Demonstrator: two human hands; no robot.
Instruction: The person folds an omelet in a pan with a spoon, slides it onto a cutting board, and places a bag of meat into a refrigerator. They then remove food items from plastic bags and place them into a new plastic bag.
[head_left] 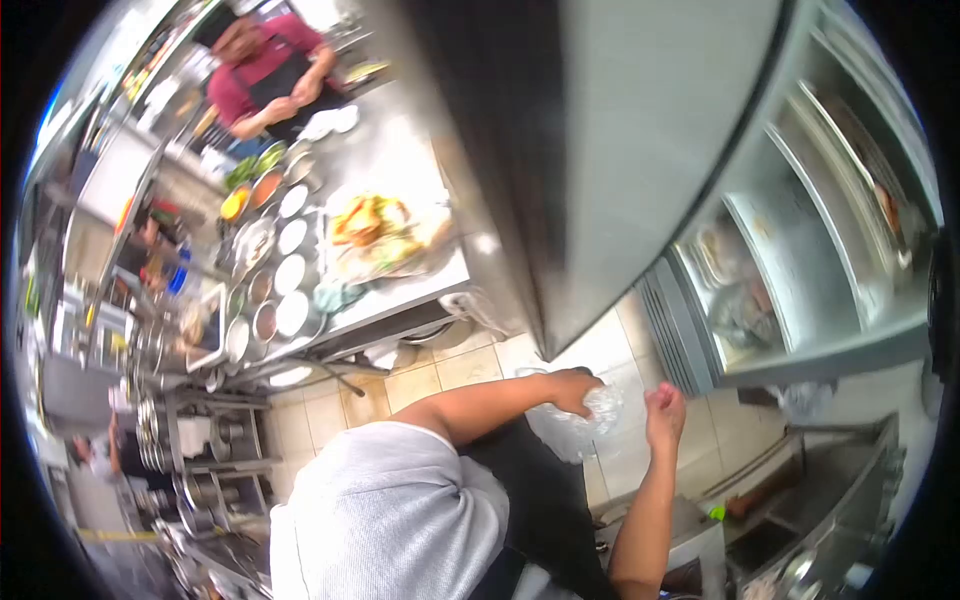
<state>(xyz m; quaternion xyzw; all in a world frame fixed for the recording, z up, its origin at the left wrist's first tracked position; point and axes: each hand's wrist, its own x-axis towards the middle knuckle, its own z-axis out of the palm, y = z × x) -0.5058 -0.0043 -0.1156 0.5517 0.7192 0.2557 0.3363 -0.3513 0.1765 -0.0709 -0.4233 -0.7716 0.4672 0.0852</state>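
Low at the centre, my left hand (pixel 572 390) is closed on a crumpled clear plastic bag (pixel 592 420), which hangs over the tiled floor. To its right, my right hand (pixel 665 408) is raised with its fingers curled in; whether anything is between them is too small to tell. An open refrigerator (pixel 655 385) stands just beyond my right hand, with shelves and trays inside. On its lower shelf lies another clear plastic bag (pixel 742 315) with something in it.
A steel counter (pixel 395 125) at the upper left bears food, bowls and round containers. Behind it stands a co-worker (pixel 275 75) in a dark apron. Shelves with stacked dishes (pixel 150 440) are at the lower left. A steel sink unit (pixel 800 520) stands at the lower right.
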